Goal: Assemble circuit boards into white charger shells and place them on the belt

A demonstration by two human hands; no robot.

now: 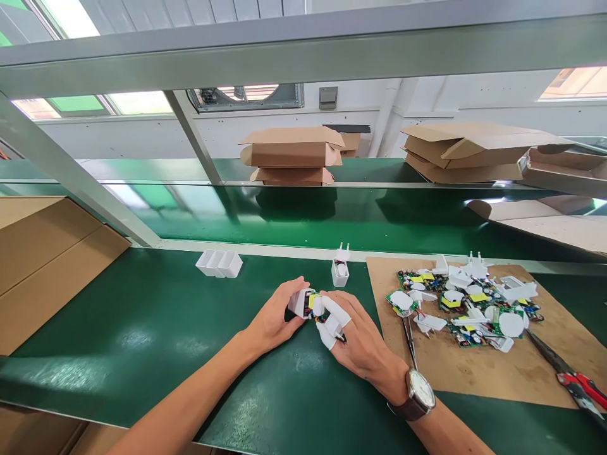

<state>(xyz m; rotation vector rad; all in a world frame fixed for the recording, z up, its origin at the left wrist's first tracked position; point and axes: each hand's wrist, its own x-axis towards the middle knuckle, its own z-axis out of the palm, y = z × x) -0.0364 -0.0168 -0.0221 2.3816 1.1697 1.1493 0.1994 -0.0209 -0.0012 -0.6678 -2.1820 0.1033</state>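
Observation:
My left hand (275, 319) is closed around a white plastic charger housing (297, 304). Between my two hands a small circuit board (313, 303), with a yellow-wrapped part and a white round pad, sits at the housing's open end; how far inside it is, I cannot tell. My right hand (363, 338), wearing white finger covers and a wristwatch, pinches the board's near end. Beyond my hands stands a white housing with a pronged plug piece (340, 270) in its top. A group of white housings (219, 263) sits to the left.
On the right, a brown cardboard sheet (455, 373) carries a heap of circuit boards with plugs (467, 300), tweezers (409, 341) and red-handled pliers (569, 376). A large carton (52, 265) stands left. Cardboard boxes (291, 155) rest on the shelf behind a metal frame.

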